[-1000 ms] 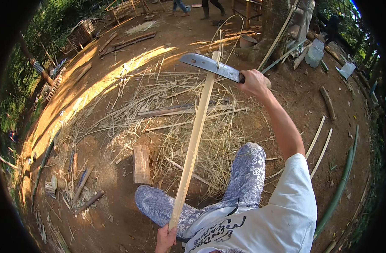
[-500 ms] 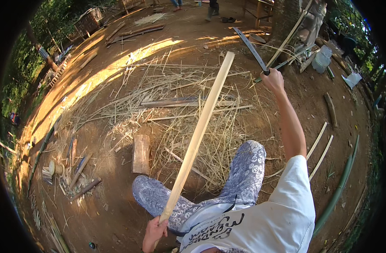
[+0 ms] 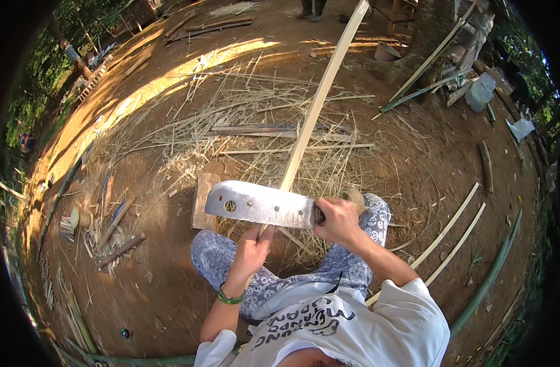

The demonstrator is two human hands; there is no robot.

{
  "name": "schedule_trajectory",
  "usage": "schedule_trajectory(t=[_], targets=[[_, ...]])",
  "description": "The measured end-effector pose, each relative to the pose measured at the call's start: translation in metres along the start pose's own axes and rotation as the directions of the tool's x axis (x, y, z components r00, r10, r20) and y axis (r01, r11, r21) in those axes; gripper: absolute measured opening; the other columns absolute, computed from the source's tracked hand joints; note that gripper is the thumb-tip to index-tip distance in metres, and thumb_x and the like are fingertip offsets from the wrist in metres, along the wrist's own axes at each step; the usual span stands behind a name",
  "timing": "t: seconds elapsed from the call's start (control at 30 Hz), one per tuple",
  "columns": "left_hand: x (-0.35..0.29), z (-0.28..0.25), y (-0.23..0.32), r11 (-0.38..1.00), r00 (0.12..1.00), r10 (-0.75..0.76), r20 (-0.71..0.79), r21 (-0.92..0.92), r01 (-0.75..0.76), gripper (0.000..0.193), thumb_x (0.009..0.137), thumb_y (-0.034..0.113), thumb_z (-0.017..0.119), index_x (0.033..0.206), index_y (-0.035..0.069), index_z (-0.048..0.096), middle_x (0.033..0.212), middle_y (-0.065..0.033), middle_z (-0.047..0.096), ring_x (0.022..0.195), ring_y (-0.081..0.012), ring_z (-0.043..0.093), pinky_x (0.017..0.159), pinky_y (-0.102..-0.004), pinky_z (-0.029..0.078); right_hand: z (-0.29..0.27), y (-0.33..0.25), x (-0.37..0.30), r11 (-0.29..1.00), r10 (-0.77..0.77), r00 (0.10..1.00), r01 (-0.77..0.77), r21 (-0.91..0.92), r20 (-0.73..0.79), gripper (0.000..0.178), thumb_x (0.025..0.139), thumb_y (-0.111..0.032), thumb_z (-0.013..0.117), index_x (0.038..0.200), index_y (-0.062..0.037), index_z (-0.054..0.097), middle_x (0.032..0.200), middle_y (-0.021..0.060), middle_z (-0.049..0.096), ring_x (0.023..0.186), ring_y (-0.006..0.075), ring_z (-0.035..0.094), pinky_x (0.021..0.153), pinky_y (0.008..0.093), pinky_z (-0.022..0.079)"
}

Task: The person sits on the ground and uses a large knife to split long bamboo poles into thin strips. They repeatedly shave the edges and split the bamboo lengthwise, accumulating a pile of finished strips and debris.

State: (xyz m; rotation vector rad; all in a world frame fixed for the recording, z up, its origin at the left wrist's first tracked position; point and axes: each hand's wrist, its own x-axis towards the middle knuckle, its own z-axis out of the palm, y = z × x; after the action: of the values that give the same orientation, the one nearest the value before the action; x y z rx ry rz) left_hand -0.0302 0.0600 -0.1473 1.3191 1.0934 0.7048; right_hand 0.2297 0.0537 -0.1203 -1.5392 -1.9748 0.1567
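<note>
My right hand (image 3: 338,221) is closed round the dark handle of a broad machete (image 3: 261,205), whose grey blade has several round holes. The blade lies crosswise in front of my lap, its squared end toward the left. My left hand (image 3: 251,252) grips a long pale bamboo strip (image 3: 323,104) just on the near side of the blade. From there the strip passes beneath the machete and slants away to the far edge of the view. Where blade and strip cross, I cannot tell whether they touch.
A short wood block (image 3: 205,199) stands by my left knee. Thin shavings (image 3: 243,116) litter the ground ahead. Sticks and a cut stump (image 3: 80,218) lie at left. At right are two pale strips (image 3: 454,244) and a green bamboo pole (image 3: 491,278). A person's boots (image 3: 312,9) show far off.
My right hand has brought the machete from far right back across the strip. My left hand has come up from beside my hip, and the bamboo strip has shifted farther away.
</note>
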Motion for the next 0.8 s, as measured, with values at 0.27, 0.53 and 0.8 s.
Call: schedule_trajectory(t=[0.27, 0.53, 0.8], targets=[[0.019, 0.014, -0.003, 0.946, 0.958, 0.257, -0.127, 0.237, -0.222, 0.017, 0.103, 0.014, 0.052, 0.095, 0.000, 0.059, 0.065, 0.0011, 0.052, 0.053, -0.0072, 0.045, 0.047, -0.0266, 0.037, 0.011, -0.010, 0.001, 1.000, 0.007, 1.000, -0.007, -0.021, 0.016, 0.027, 0.059, -0.018, 0.074, 0.078, -0.0050, 0.058, 0.070, 0.0115, 0.063, 0.064, 0.0321, 0.067, 0.056, 0.0428, 0.054], [-0.001, 0.013, 0.025, 0.999, 0.999, -0.006, -0.054, 0.043, 0.009, 0.024, 0.106, 0.024, 0.052, 0.099, 0.002, 0.060, 0.064, 0.0046, 0.047, 0.052, -0.0032, 0.040, 0.046, -0.0222, 0.034, -0.011, 0.041, 0.040, 0.961, 0.238, 0.971, -0.241, -0.136, -0.037, 0.015, 0.070, -0.011, 0.071, 0.079, -0.0017, 0.065, 0.067, 0.0119, 0.069, 0.052, 0.0208, 0.065, 0.049, 0.0353, 0.054], [0.010, 0.020, 0.013, 0.996, 0.993, -0.070, -0.092, -0.056, 0.065, 0.026, 0.107, 0.027, 0.050, 0.100, 0.003, 0.058, 0.065, 0.0057, 0.045, 0.052, -0.0015, 0.039, 0.045, -0.0200, 0.033, 0.013, 0.021, 0.021, 0.992, -0.062, 0.996, 0.068, -0.102, 0.063, 0.016, 0.064, -0.014, 0.070, 0.074, -0.0034, 0.064, 0.066, 0.0113, 0.069, 0.049, 0.0212, 0.064, 0.045, 0.0363, 0.053]])
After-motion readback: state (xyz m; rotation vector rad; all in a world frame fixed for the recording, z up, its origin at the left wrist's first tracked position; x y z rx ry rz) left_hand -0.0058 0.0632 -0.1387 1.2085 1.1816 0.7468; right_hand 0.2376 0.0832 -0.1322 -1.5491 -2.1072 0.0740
